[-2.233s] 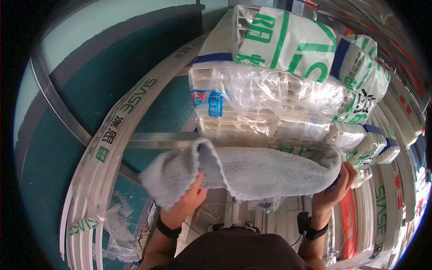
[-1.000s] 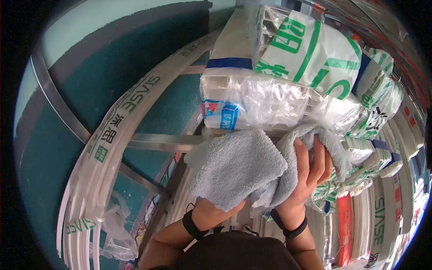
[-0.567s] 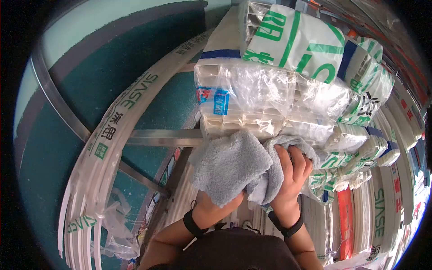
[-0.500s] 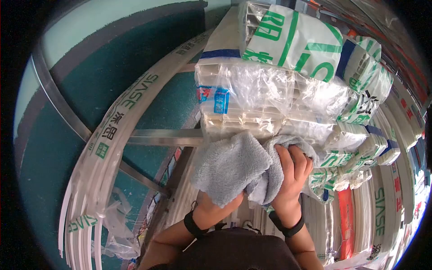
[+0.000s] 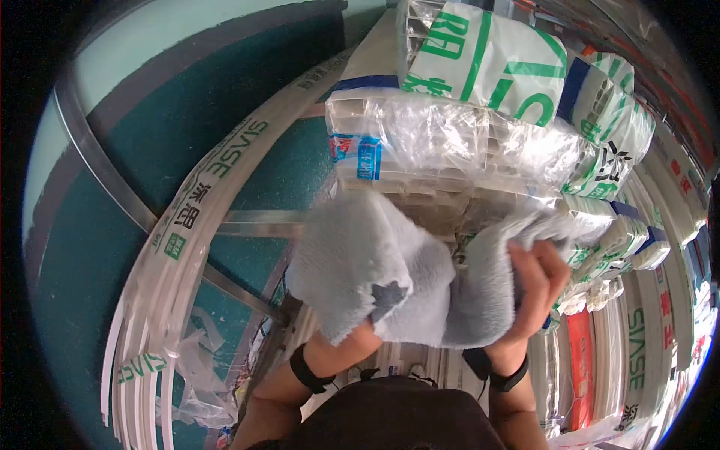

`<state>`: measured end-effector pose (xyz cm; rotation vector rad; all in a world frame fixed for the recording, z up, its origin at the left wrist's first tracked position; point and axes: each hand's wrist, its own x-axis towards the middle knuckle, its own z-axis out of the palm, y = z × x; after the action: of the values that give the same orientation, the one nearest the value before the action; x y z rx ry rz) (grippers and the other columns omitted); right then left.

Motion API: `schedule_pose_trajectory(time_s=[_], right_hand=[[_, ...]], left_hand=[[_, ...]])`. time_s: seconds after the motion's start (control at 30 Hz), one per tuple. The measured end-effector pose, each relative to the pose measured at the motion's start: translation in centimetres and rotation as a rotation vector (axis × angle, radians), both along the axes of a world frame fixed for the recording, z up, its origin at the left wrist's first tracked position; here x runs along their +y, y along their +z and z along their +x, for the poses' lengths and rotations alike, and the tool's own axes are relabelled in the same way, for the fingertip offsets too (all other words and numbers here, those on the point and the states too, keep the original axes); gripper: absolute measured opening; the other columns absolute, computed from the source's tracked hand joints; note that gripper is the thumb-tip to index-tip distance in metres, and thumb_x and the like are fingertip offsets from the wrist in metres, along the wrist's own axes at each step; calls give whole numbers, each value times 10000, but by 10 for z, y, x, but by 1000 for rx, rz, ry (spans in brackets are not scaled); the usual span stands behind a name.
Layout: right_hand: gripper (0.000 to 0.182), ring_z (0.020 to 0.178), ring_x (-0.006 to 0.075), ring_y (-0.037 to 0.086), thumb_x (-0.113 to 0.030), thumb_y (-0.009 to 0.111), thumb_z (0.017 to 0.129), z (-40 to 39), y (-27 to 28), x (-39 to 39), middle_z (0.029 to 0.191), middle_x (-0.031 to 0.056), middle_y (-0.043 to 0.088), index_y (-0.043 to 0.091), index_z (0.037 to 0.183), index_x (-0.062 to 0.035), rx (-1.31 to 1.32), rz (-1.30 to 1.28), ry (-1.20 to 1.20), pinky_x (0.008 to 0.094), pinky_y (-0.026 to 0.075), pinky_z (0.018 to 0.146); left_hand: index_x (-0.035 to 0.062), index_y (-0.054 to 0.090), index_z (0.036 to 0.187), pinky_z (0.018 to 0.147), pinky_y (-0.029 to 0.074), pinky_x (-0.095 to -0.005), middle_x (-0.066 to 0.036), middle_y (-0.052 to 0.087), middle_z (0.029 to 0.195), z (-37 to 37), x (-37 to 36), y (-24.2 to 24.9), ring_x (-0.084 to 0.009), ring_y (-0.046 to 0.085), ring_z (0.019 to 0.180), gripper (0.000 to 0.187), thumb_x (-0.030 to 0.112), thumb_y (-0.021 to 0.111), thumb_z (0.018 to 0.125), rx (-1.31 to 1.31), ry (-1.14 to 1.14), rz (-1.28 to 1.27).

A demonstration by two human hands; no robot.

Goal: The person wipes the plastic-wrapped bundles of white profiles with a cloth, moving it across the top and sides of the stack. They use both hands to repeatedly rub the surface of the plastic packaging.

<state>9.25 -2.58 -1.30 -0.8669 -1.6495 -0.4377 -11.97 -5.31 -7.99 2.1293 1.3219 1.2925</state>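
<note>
Teal wall [image 5: 112, 247] fills the left side, metal rails [image 5: 255, 223] running across it. Long white trim strips [image 5: 196, 202] with green lettering lean along the wall in clear wrap. Stack of plastic-wrapped white profile bundles [image 5: 465, 142] sits on the rack ahead, one with a blue label [image 5: 358, 156], the top bundle in a white sleeve with big green print [image 5: 487, 56]. More wrapped bundles [image 5: 637, 247] with green and red print run down the right. Grey fluffy towel [image 5: 360, 262] is held up in front of the stack's lower edge, bunched between both hands, near or touching the wrapped bundles, can't tell which. Left hand [image 5: 352, 337] is mostly hidden under the cloth, grip can't be seen, only the wrist and a black band [image 5: 304, 369] show. Right hand [image 5: 536, 289] is curled around the towel's right fold, fingers closed on the fabric, black band [image 5: 504, 366] on that wrist too. Dark shirt [image 5: 397, 416] at the bottom edge.
</note>
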Motion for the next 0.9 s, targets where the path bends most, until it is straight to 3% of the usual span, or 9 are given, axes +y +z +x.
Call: schedule_pose_trajectory(time_s=[0.03,0.07,0.17,0.2,0.27,0.3,0.4,0.5,0.9], right_hand=[[456,1052,292,532,-140,774,750,-1,9,4,1121,164,516,616,1158,-11,2,49,-46,392,425,929],[474,1068,297,529,-150,779,758,-2,19,9,1141,169,513,609,1178,-11,4,98,-91,400,419,942],[505,1200,309,467,-127,744,769,-13,46,37,1265,168,504,613,1253,-65,51,136,-133,400,376,1007],[500,1218,311,440,-126,719,774,-17,50,50,1317,158,495,627,1265,-105,79,140,-124,401,340,1024],[484,1268,316,401,-185,654,828,-22,50,66,1432,112,461,602,1307,-138,-161,128,-308,413,283,1057],[469,1273,313,396,-242,611,856,-26,43,66,1440,68,475,596,1318,-164,-207,92,-361,413,266,1055],[438,1247,296,407,-234,589,861,-23,39,68,1403,49,508,613,1292,-164,-180,115,-294,409,279,1036],[466,1269,335,393,-227,659,844,-21,30,55,1403,107,488,589,1284,-89,-275,10,-300,429,266,1099],[415,1164,291,448,-205,644,826,-23,12,42,1299,83,549,601,1225,-99,-241,-9,-249,410,301,1036]], left_hand=[[18,433,1353,1068,367,-421,-142,507,1317,0,4,16,-308,488,1233,562,308,586,896,-237,-51,-140],[-14,584,1231,1017,417,-429,-171,630,1159,-1,12,36,-355,586,1118,424,150,659,848,-4,54,120],[-7,276,1463,1059,392,-457,-253,415,1422,6,37,72,-383,531,1213,745,312,628,890,449,240,362],[-24,306,1444,1048,401,-462,-269,439,1388,11,44,71,-405,545,1179,732,291,642,876,599,297,419],[-41,348,1414,1034,411,-470,-284,468,1346,18,60,63,-426,559,1144,704,264,655,859,779,374,501],[-42,359,1403,1033,411,-473,-283,474,1338,17,62,62,-426,560,1142,690,259,654,856,791,378,520],[-44,393,1368,1027,411,-482,-279,491,1312,20,65,57,-425,561,1137,649,245,649,847,793,377,533],[-47,427,1334,1022,411,-491,-275,508,1287,23,65,50,-424,562,1132,608,230,645,839,785,360,533],[-56,564,1197,1001,412,-527,-259,576,1186,19,37,23,-419,568,1111,458,171,627,804,782,272,481]])
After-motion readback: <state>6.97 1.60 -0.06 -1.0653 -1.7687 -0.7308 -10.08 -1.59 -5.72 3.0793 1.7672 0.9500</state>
